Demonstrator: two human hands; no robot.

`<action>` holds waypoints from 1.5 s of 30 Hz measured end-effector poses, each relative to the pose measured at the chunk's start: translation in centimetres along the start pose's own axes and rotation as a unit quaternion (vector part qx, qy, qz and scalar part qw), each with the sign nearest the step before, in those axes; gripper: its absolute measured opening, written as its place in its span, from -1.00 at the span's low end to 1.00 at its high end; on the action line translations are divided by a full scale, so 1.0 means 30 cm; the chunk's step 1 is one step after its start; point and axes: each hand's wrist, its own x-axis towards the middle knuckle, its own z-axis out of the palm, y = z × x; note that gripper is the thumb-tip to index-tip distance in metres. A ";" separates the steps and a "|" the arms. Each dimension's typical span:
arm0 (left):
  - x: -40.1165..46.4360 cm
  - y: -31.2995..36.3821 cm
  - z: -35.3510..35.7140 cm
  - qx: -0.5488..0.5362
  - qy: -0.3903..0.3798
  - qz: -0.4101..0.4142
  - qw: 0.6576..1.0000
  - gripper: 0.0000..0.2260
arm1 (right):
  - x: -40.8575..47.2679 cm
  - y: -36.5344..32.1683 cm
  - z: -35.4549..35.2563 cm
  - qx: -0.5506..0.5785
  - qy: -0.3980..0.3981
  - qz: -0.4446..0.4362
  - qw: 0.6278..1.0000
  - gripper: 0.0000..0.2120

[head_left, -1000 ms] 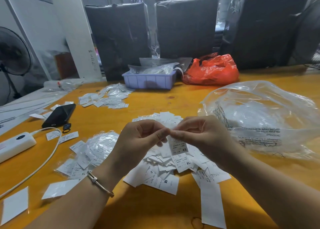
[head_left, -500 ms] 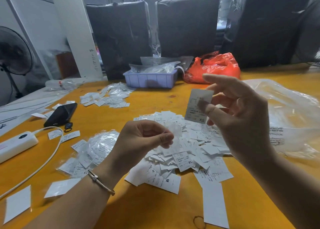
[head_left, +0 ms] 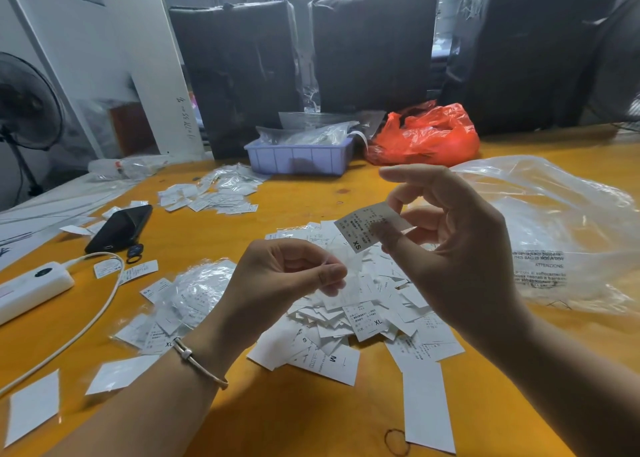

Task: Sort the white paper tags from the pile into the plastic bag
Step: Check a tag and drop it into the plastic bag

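A thumb and fingers of the right hand (head_left: 453, 249) pinch one small white paper tag (head_left: 370, 226) printed "XS", raised above the pile of white paper tags (head_left: 363, 314) on the orange wooden table (head_left: 304, 200); the index finger stands out straight above it. Half a second earlier the same tag stood nearly upright and higher in that hand; it now lies tilted and lower, closer to the left hand (head_left: 287, 280). The left hand, wearing a thin bracelet (head_left: 199, 361), has kept its place, thumb and forefinger closed on a thin clear plastic sleeve (head_left: 341, 273) that is hard to make out against the paper behind it. The large clear plastic bag (head_left: 554, 235) lies crumpled just right of the pile, partly behind the right hand, its opening not discernible. Farther left sit a black phone (head_left: 119, 228) and a white power bank (head_left: 33, 285), cut by the frame edge. Most tag print is too small to read.
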 end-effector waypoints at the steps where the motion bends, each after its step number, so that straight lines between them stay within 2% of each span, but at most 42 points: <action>1: -0.001 0.001 0.000 -0.001 -0.001 -0.001 1.000 -0.91 | -0.001 0.001 0.002 -0.003 -0.001 -0.002 1.000 -0.62; 9: -0.002 0.004 -0.006 0.003 -0.022 -0.011 1.000 -0.87 | 0.002 0.008 -0.003 -0.017 -0.043 -0.016 0.999 -0.62; 16: 0.001 0.004 -0.001 0.008 -0.033 -0.017 0.999 -0.90 | 0.011 0.008 -0.009 0.020 -0.009 -0.003 1.000 -0.70; 22: -0.001 0.006 -0.004 0.000 -0.030 -0.012 0.999 -0.92 | 0.004 0.012 -0.003 -0.002 -0.039 0.011 0.999 -0.71; 28: -0.001 0.006 -0.011 -0.005 -0.026 -0.014 1.000 -0.85 | 0.008 0.009 -0.013 -0.029 -0.080 0.011 0.996 -0.68; 36: 0.002 0.001 -0.006 0.000 -0.036 -0.024 0.999 -0.89 | 0.017 0.008 -0.018 -0.005 -0.123 0.073 0.990 -0.64; 41: 0.002 -0.002 0.003 0.008 -0.049 -0.025 0.998 -0.81 | 0.022 0.016 -0.012 -0.005 -0.190 0.113 0.975 -0.69; 43: 0.003 -0.005 0.006 0.014 -0.045 -0.021 0.999 -0.80 | 0.021 0.019 -0.009 0.006 -0.186 0.128 0.974 -0.72; 45: 0.006 -0.007 0.001 0.009 -0.028 -0.026 0.999 -0.82 | 0.024 0.021 -0.015 0.021 -0.144 0.130 0.981 -0.76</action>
